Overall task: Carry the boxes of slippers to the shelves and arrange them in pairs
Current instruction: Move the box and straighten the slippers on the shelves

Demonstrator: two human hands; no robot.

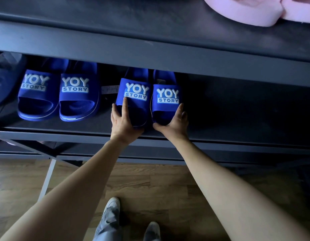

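Two blue slippers with a white "YOY STORY" badge stand side by side on the dark lower shelf [237,136]. My left hand [123,121] holds the toe of the left slipper [135,91], index finger lying up its strap and thumb under the front. My right hand [175,121] cups the toe of the right slipper [167,94], fingers along its right side, thumb at the front. Another matching blue pair [57,94] sits further left on the same shelf. No box is in view.
A pair of pink slippers [255,9] sits on the upper shelf at the top right. A dark slipper [4,80] lies at the far left of the lower shelf. A paper tag [109,88] lies between the blue pairs. Wooden floor and my shoes are below.
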